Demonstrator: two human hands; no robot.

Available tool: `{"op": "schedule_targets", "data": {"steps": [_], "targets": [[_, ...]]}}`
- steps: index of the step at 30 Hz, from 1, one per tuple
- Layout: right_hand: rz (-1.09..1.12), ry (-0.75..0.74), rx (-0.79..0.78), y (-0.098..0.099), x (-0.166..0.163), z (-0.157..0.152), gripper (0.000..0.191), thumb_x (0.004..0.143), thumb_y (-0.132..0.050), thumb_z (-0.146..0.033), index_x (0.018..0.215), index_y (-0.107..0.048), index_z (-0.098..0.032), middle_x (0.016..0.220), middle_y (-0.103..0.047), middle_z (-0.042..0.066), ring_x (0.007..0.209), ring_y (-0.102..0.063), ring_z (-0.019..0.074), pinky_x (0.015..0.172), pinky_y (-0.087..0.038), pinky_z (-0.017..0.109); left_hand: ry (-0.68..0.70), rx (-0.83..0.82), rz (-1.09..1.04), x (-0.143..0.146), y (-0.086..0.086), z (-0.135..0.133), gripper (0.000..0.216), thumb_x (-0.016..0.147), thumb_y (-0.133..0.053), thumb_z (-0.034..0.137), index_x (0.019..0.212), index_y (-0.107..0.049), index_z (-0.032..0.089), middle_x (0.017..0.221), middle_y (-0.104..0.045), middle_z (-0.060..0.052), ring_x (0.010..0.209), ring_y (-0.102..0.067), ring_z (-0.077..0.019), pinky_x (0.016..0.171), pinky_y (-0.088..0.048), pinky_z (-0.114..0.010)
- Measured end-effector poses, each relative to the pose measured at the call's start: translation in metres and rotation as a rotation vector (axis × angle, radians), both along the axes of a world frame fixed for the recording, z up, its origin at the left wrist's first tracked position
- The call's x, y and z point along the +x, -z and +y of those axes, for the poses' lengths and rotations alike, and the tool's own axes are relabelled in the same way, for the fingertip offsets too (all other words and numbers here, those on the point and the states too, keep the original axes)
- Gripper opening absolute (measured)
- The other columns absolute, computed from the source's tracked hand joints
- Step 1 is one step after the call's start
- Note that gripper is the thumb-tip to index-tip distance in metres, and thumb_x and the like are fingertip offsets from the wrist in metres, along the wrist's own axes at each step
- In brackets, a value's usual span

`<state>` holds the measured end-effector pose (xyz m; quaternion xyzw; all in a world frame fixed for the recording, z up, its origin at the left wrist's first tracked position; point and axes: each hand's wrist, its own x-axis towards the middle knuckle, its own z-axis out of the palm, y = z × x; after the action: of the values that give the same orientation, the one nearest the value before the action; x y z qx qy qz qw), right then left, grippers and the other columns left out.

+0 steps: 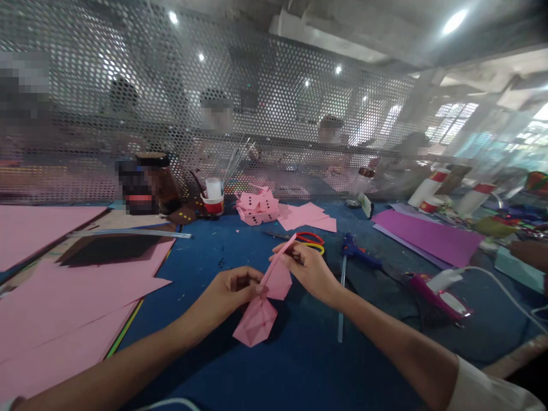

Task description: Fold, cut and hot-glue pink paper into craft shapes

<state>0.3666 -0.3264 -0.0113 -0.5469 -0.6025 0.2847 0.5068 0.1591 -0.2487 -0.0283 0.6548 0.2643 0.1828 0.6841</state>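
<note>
Above blue table [192, 371], left hand [235, 288], right hand [310, 268] both pinching pink paper [279, 281]; print on cup [213, 205] unreadable.

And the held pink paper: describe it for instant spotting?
Find the blue table, then the left hand and right hand over its middle. Both hold the folded pink paper. Unlike pink sheets at left and black-dotted pink pieces behind, it alone is in hand.
</note>
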Motion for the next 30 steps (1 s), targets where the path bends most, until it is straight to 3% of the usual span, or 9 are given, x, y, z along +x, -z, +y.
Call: {"op": "schedule_targets", "data": {"steps": [4, 7, 10, 12, 14, 16, 21, 26, 30], "targets": [[0.179, -0.016, -0.062, -0.001, -0.002, 0.004, 0.019, 0.094, -0.060, -0.031, 0.108, -0.064, -0.018, 0.098, -0.078, 0.008, 0.096, -0.073, 0.0209, 0.090, -0.054, 0.036, 0.013, -0.042, 0.003, 0.000, -0.005, -0.003, 0.042, 0.082, -0.070, 0.054, 0.098, -0.068, 0.016, 0.075, -0.069, -0.002, 0.062, -0.063, -0.0151, 0.059, -0.048, -0.026], [0.380, -0.058, -0.141, 0.001, -0.003, 0.006, 0.023, 0.091, -0.066, -0.036, 0.105, -0.063, -0.019, 0.099, -0.078, 0.008, 0.091, -0.073, 0.0200, 0.087, -0.055, 0.036, -0.033, 0.034, -0.021, -0.001, -0.004, -0.003, 0.040, 0.083, -0.070, 0.052, 0.101, -0.065, 0.017, 0.078, -0.068, -0.002, 0.063, -0.064, -0.0159, 0.060, -0.050, -0.028], [0.586, -0.147, -0.248, 0.006, -0.003, 0.007, 0.026, 0.086, -0.074, -0.037, 0.103, -0.065, -0.020, 0.100, -0.076, 0.005, 0.086, -0.072, 0.0161, 0.082, -0.055, 0.030, -0.151, 0.328, -0.030, -0.003, -0.003, -0.003, 0.027, 0.086, -0.069, 0.043, 0.099, -0.066, 0.020, 0.087, -0.068, -0.002, 0.077, -0.065, -0.0189, 0.071, -0.053, -0.031], [0.659, -0.202, -0.318, 0.010, -0.004, 0.007, 0.030, 0.080, -0.080, -0.037, 0.102, -0.067, -0.019, 0.093, -0.074, 0.003, 0.083, -0.072, 0.0148, 0.077, -0.055, 0.026, -0.219, 0.598, -0.052, -0.005, -0.005, -0.005, 0.020, 0.088, -0.069, 0.037, 0.103, -0.069, 0.023, 0.104, -0.068, -0.004, 0.100, -0.064, -0.0225, 0.089, -0.052, -0.034], [0.680, -0.247, -0.381, 0.013, -0.006, 0.006, 0.034, 0.075, -0.085, -0.036, 0.098, -0.068, -0.018, 0.086, -0.071, 0.001, 0.079, -0.071, 0.0148, 0.076, -0.056, 0.027, -0.215, 0.800, -0.075, -0.008, -0.007, -0.008, 0.024, 0.089, -0.068, 0.034, 0.113, -0.071, 0.029, 0.124, -0.064, -0.005, 0.119, -0.057, -0.0251, 0.106, -0.044, -0.038], [0.706, -0.296, -0.431, 0.016, -0.011, 0.005, 0.036, 0.071, -0.088, -0.035, 0.095, -0.069, -0.017, 0.084, -0.070, 0.001, 0.077, -0.071, 0.0147, 0.079, -0.057, 0.029, -0.164, 0.888, -0.079, -0.008, -0.008, -0.012, 0.027, 0.092, -0.065, 0.033, 0.118, -0.072, 0.033, 0.135, -0.059, -0.005, 0.127, -0.052, -0.0260, 0.112, -0.039, -0.041], [0.692, -0.370, -0.481, 0.016, -0.021, 0.003, 0.033, 0.072, -0.087, -0.035, 0.094, -0.070, -0.017, 0.091, -0.069, 0.001, 0.080, -0.070, 0.0149, 0.087, -0.056, 0.032, -0.098, 0.781, -0.074, -0.007, -0.008, -0.016, 0.014, 0.092, -0.064, 0.035, 0.093, -0.076, 0.028, 0.128, -0.063, -0.006, 0.121, -0.057, -0.0249, 0.108, -0.043, -0.040], [0.466, -0.054, -0.224, 0.009, -0.001, 0.003, 0.032, 0.082, -0.075, -0.039, 0.107, -0.070, -0.020, 0.103, -0.072, 0.007, 0.096, -0.068, 0.0217, 0.079, -0.055, 0.031, -0.237, 0.585, -0.053, -0.008, -0.012, -0.004, 0.018, 0.090, -0.064, 0.040, 0.087, -0.070, 0.024, 0.118, -0.068, -0.006, 0.118, -0.059, -0.0258, 0.099, -0.047, -0.036], [0.421, 0.043, -0.127, 0.005, 0.023, 0.004, 0.036, 0.094, -0.056, -0.047, 0.120, -0.066, -0.023, 0.109, -0.071, 0.008, 0.093, -0.066, 0.0216, 0.073, -0.055, 0.030, -0.271, 0.432, 0.073, -0.009, -0.010, 0.009, 0.023, 0.088, -0.064, 0.043, 0.087, -0.070, 0.021, 0.091, -0.071, -0.003, 0.090, -0.063, -0.0222, 0.079, -0.047, -0.031]]}}
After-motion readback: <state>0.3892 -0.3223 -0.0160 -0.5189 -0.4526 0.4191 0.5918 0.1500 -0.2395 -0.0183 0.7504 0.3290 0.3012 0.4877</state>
